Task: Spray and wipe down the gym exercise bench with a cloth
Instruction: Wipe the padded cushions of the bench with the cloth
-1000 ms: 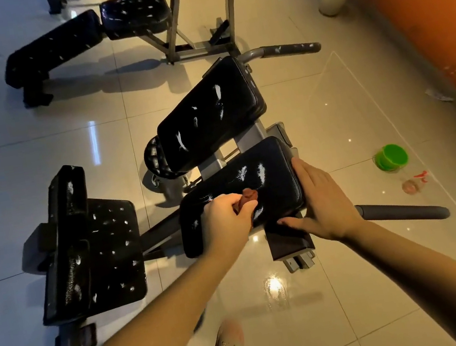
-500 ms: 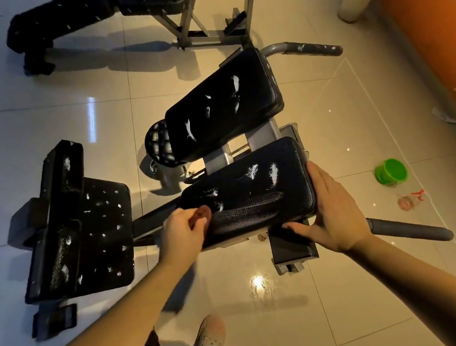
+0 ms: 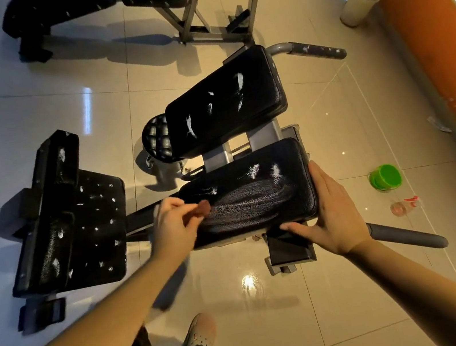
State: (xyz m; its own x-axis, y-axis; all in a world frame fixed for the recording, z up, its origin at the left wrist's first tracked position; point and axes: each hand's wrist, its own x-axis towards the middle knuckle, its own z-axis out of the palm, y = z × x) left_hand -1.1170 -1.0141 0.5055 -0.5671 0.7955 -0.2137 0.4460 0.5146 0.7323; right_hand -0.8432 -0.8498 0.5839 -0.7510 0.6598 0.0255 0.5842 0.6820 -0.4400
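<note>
Tight sides, open middle

The near pad (image 3: 256, 204) has bare top between the left hand (image 3: 174, 227), gripping a cloth (image 3: 203, 208) at its left edge, and the right hand (image 3: 333, 215) flat against its right edge. The upper pad (image 3: 227, 103) stands just beyond the far edge. A grey handle bar (image 3: 406, 236) juts rightward below, with a green tub (image 3: 386, 178) and spray bottle (image 3: 404, 205) on the floor past it.

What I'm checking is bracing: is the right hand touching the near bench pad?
Touching: the head view shows the right hand flat against the near bench pad, thumb underneath.
</note>
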